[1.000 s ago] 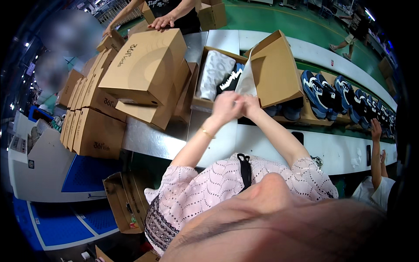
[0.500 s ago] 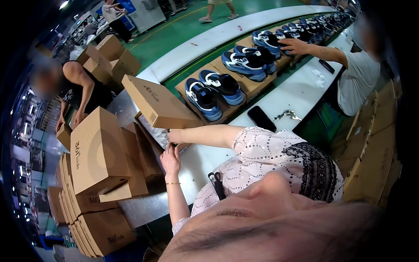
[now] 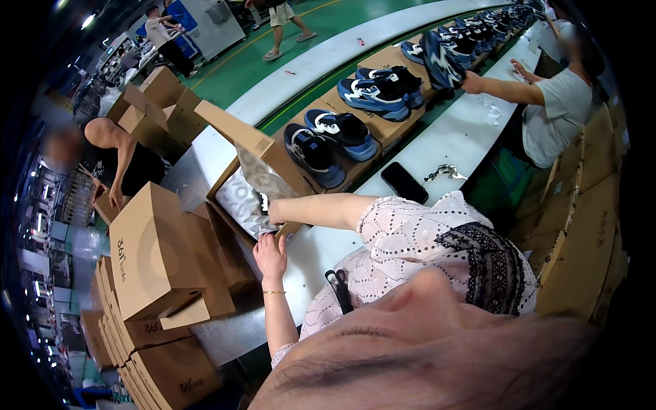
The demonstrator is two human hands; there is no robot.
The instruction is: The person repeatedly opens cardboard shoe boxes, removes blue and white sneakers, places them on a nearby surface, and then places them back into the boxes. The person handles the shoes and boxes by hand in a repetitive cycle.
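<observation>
An open cardboard shoebox point(image 3: 237, 230) stands before me, its lid point(image 3: 234, 128) raised at the far side. Patterned grey-white tissue paper point(image 3: 240, 199) lines it, one sheet lifted against the lid side. My right hand point(image 3: 276, 212) reaches in at the right wall, beside a small dark-and-white piece I cannot make out. Its fingers are mostly hidden. My left hand point(image 3: 270, 254), with a thin bracelet at the wrist, rests on the near edge of the box, fingers extended. Beyond the box stand blue, black and white sneakers point(image 3: 339, 130) in pairs.
Closed shoeboxes point(image 3: 147, 249) are stacked at my left. A phone point(image 3: 404, 182) and keys point(image 3: 445, 172) lie on the white bench point(image 3: 328, 239). At right a co-worker point(image 3: 564, 113) holds up a sneaker point(image 3: 441, 61). Another person point(image 3: 119, 150) bends over boxes at left.
The lid has swung up and back, baring the tissue inside. My right hand has moved slightly into the box; my left remains at its near edge. The co-worker at right has lifted a sneaker.
</observation>
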